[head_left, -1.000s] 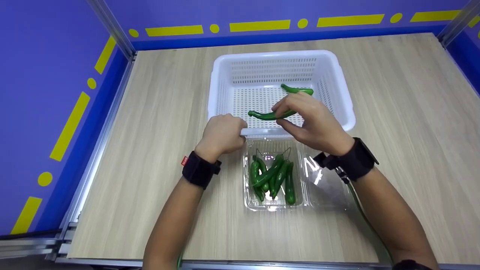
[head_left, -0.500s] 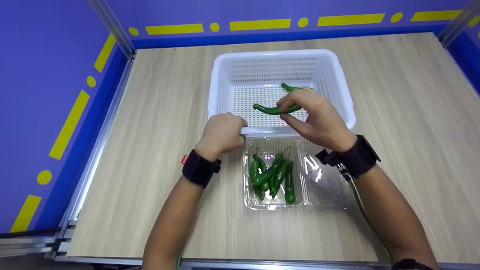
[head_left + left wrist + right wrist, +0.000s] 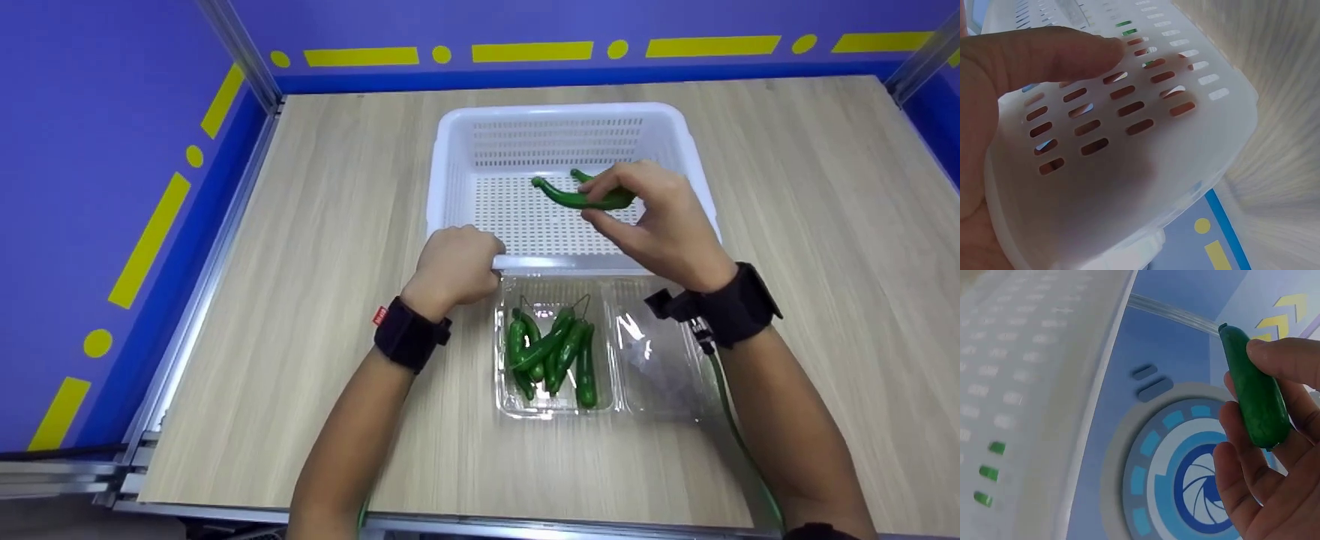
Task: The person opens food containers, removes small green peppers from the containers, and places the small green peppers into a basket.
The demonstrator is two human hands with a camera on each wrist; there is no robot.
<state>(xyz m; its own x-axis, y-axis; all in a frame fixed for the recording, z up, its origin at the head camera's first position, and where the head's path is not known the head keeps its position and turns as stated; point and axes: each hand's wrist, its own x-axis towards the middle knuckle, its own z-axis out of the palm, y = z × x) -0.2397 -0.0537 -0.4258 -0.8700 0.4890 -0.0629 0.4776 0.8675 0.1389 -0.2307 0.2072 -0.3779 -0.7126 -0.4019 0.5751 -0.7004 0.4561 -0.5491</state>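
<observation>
My right hand pinches a curved green pepper between thumb and fingers, held above the floor of the white perforated basket. The right wrist view shows the pepper against my fingers. A second pepper lies in the basket just behind the held one, partly hidden by my hand. My left hand grips the basket's near rim; in the left wrist view its fingers curl over the slotted wall. Several green peppers lie in a clear plastic tray in front of the basket.
The tray's clear lid lies open to its right, under my right wrist. The wooden table is bounded by blue walls with yellow marks at the left and back, with a metal rail along the left edge.
My right hand has carried the pepper away from the near rim, farther and to the right over the basket floor. My left hand has stayed on the rim.
</observation>
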